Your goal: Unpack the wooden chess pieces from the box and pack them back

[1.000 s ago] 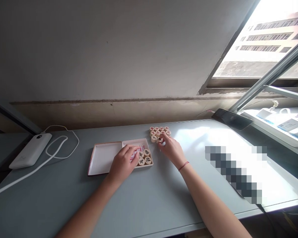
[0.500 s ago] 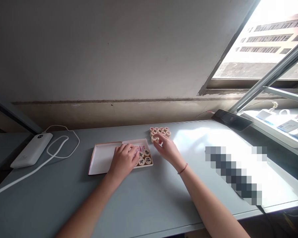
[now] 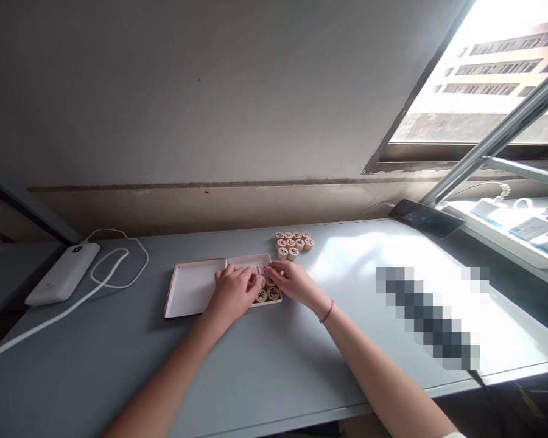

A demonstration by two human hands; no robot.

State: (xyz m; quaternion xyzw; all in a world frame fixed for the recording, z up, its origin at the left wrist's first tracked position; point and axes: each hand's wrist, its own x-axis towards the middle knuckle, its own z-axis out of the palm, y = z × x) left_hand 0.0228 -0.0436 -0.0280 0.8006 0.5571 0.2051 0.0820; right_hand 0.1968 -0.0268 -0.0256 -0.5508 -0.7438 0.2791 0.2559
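Observation:
An open cardboard box lies on the grey table, its bare white lid [image 3: 192, 289] on the left and its shallow tray [image 3: 249, 260] on the right. Round wooden Chinese chess pieces [image 3: 273, 293] with dark characters fill the tray's right side. My left hand [image 3: 232, 291] reaches over the tray, fingers curled and thumb against a chess piece [image 3: 260, 281]. From the right, my right hand [image 3: 299, 285] bends its closed fingers over the tray's back right part, at a chess piece; the fingertips partly hide it. Behind the box stands a group of stacked chess pieces [image 3: 295, 243].
To the left rests a white power bank [image 3: 64, 274] with a looping white cable [image 3: 105, 274]. A dark phone [image 3: 424, 219] leans at the back right, beside a white shelf [image 3: 506, 243]. A pixelated dark object [image 3: 429, 322] lies on the right.
My right hand has moved from the stacked pieces down and left to the tray, uncovering the front of the stack. My left hand has stayed over the tray, its fingers slightly more curled.

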